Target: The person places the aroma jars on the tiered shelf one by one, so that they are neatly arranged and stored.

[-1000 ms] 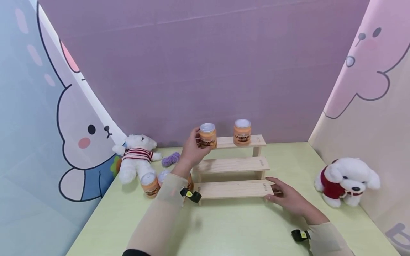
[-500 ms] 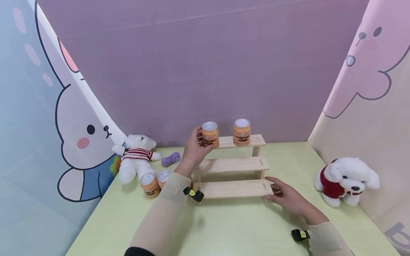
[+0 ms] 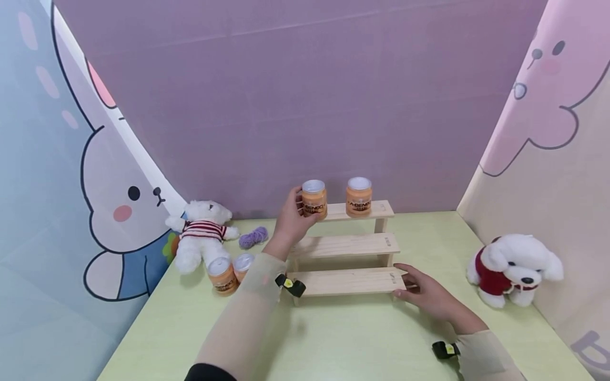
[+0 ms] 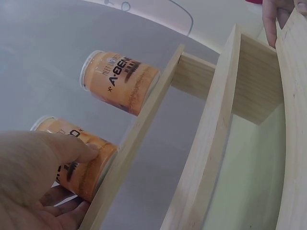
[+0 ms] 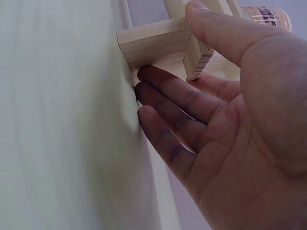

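My left hand point(image 3: 292, 225) grips an orange can point(image 3: 314, 202) with a pale lid, thumb across its front and fingers behind. The can stands upright at the left end of the top board of a three-tier wooden stand point(image 3: 345, 245). In the left wrist view, the base of that held can point(image 4: 91, 167) is right at the board. A second orange can point(image 3: 359, 198) stands on the same board toward the right. At the bottom board's right end, my right hand point(image 3: 429, 293) holds the wood between thumb and index finger; its other fingers point(image 5: 177, 96) extend below, near the tabletop.
Two more orange cans point(image 3: 222, 278) stand on the table left of the stand, one partly behind my left forearm. Behind them lie a white plush toy point(image 3: 205, 230) in a striped shirt and purple yarn point(image 3: 253, 237). A white plush dog point(image 3: 517, 270) sits at the right.
My left hand has slid the held can slightly to the right along the top board. My right hand stays at the bottom board's end.
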Demonstrator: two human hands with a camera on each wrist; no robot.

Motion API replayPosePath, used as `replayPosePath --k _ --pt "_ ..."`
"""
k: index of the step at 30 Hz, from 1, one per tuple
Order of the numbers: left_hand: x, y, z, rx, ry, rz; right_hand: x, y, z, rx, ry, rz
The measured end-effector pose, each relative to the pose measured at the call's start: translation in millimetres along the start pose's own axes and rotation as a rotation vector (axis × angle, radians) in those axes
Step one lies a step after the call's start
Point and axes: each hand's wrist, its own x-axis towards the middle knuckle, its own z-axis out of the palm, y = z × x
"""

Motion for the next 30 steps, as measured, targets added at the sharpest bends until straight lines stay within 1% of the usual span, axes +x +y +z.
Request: replayPosePath --k 5,11,18,25,30 --pt "0.8 -0.4 0.1 -0.009 -0.001 -0.002 0.4 -0.4 -0.1 0.007 0.001 0.009" --pt "1.5 -2.3 0.7 0.005 0.004 0.016 0.4 -2.3 -0.1 0.015 -0.007 0.019" --pt "1.6 -2.6 -0.1 0.014 0.004 0.012 0.3 -3.2 -0.5 0.019 -0.007 0.019" --pt "1.1 -1.2 -1.0 0.001 0.0 0.015 -0.1 -2.6 -0.6 0.013 -0.006 0.024" --pt "0.3 -1.5 -2.3 -0.03 -0.004 0.024 -0.1 -3.3 -0.5 0.018 -0.005 0.029"
